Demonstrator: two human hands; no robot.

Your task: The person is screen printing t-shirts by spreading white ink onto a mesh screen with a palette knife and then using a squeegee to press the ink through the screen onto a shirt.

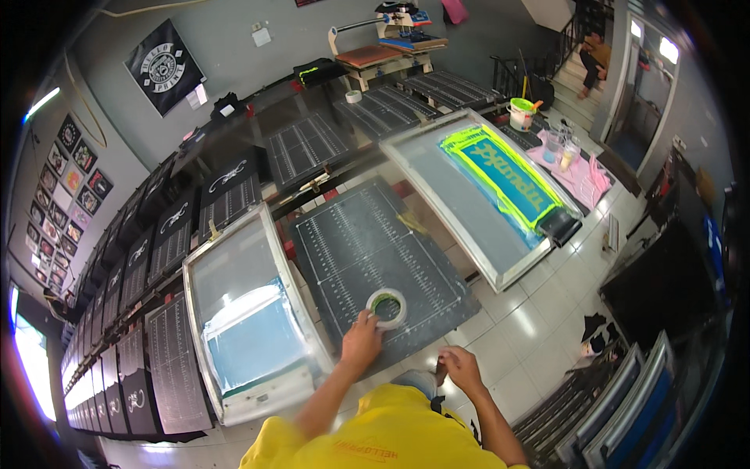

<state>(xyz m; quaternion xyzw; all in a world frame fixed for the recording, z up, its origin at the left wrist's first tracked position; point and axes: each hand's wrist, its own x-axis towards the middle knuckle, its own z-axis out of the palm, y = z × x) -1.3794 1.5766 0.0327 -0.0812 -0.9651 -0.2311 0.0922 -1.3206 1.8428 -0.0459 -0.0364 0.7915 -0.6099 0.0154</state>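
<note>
My left hand (362,341) grips the near left edge of a tape roll (401,310), a pale ring with green inside its core. The roll is over the near part of a dark printing board (355,246) marked with white ruled lines; whether it touches the board I cannot tell. My right hand (459,367) is just beyond the board's near edge, in front of my yellow shirt. Its fingers are curled together, and anything between them is too small to make out.
To the left rests a screen-printing frame (195,316) with a blue stencil. At right, another frame (486,275) carries neon yellow-green ink and a black squeegee (561,227). Beyond stand an ink bucket (521,117) and pink cloth (582,181). A person (598,59) sits on the stairs.
</note>
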